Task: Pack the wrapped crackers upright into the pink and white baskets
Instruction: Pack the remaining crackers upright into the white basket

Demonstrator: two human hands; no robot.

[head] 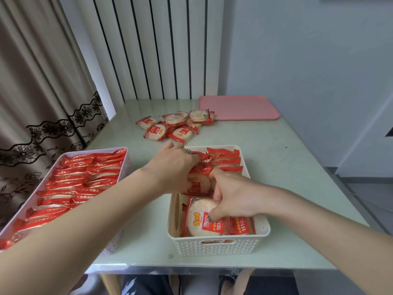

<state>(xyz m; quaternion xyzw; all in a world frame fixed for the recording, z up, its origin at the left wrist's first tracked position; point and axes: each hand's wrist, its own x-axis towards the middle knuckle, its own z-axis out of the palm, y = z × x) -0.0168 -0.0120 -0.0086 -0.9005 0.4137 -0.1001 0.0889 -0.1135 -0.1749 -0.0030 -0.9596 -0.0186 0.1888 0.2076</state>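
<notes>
With the pink basket (pixel 63 188) already full, we steady upright crackers (pixel 196 184) in the white basket (pixel 217 244) with our left hand (pixel 176 167), fingers curled round them, while our right hand (pixel 231 196) pinches another cracker pack (pixel 204 220), loose packs (pixel 174 126) waiting beyond.

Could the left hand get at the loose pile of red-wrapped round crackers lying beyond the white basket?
Probably yes: the left hand sits at the white basket's far rim, and only bare table separates it from the pile.

Bare forearms, a ring (pixel 187 150) on the left hand (pixel 173 167), dark polish on the right hand (pixel 231 199).
</notes>
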